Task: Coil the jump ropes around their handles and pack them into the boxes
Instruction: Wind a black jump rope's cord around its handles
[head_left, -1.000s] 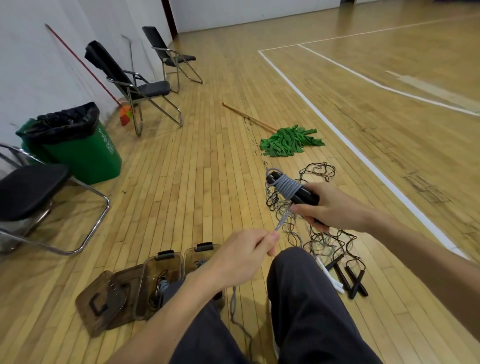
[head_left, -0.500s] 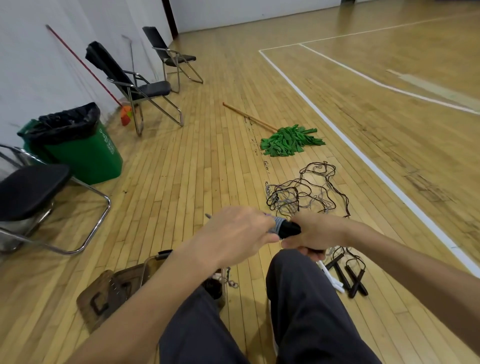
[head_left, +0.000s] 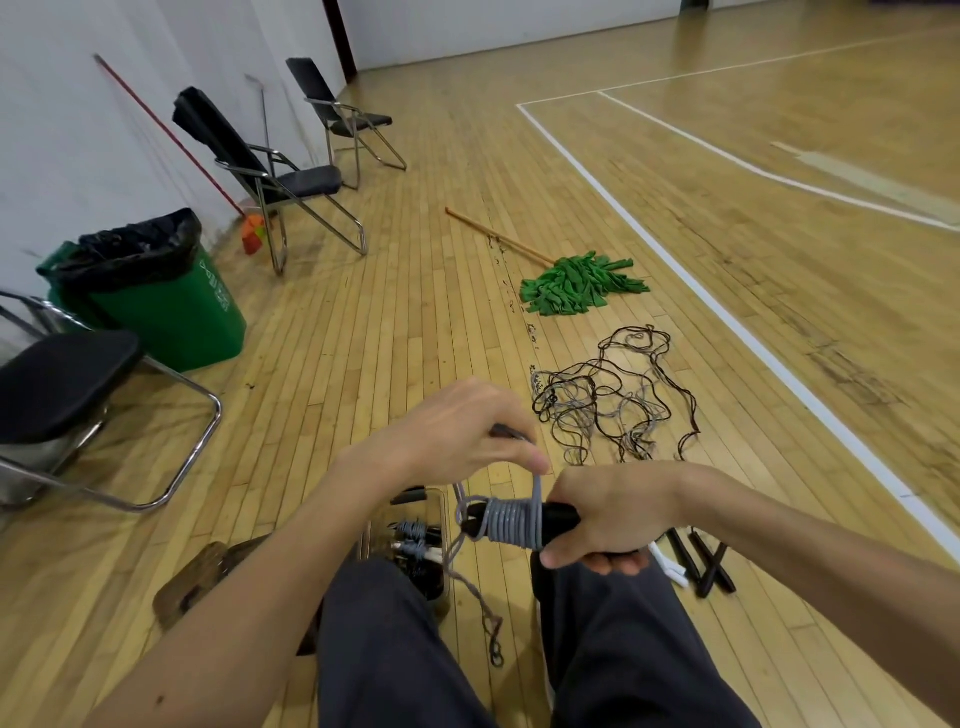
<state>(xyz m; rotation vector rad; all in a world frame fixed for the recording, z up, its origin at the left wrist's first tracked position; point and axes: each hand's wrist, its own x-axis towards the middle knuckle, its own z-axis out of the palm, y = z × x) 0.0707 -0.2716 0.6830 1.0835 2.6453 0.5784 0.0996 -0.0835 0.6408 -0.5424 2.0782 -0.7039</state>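
My right hand grips the black handles of a jump rope, held level above my knees. Several turns of grey rope are coiled round the handles' left end. My left hand hovers just above the coil and pinches the grey rope, which runs taut down to the coil. A loose tail of rope hangs down to the floor. Under my left arm a clear brown box holds coiled ropes. A tangle of dark and grey ropes lies on the floor ahead, with spare black and white handles near my right knee.
A brown lid lies left of the box. A green mop rests on the floor beyond the tangle. A green bin and folding chairs stand along the left wall. My legs in dark trousers fill the bottom.
Both hands came down from arm's length toward my knees. My left hand swung over the handles and carried the grey rope around them, adding to the coil.
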